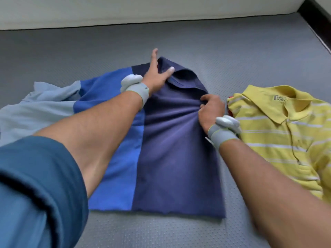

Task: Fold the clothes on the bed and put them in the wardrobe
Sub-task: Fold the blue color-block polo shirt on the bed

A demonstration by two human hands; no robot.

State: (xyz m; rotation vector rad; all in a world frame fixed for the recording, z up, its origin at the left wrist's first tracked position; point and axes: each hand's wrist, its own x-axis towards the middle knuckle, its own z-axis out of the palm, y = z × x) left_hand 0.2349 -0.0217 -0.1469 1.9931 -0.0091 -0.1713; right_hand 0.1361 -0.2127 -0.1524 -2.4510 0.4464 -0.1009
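Left arm stretched forward across the bed [232,42], rolled teal sleeve [35,185] at the near-left corner of view, forearm bare, grey wristband with a white device [131,81] at the wrist. Left hand [157,72] laid flat, palm down, fingers spread, not closed on anything, pressing the collar end of the blue polo shirt [175,149]. Shirt spread lengthwise near the middle of the bed, collar toward the far edge, hem toward the near edge: pale blue part trailing off to the left, bright blue panel under the forearm, dark navy panel folded over on the right. Right arm reaching in from the near-right corner, same kind of grey band and white device at the wrist. Right hand [211,110] curled, fingers pinching a bunch of navy cloth at the shirt's right edge just below the collar, creases radiating from the grip. Just beside that hand, toward the right edge of the bed, a yellow striped polo shirt [279,133] lying flat, collar toward the far edge; a small patch of red showing between it and the hand, too hidden to identify.
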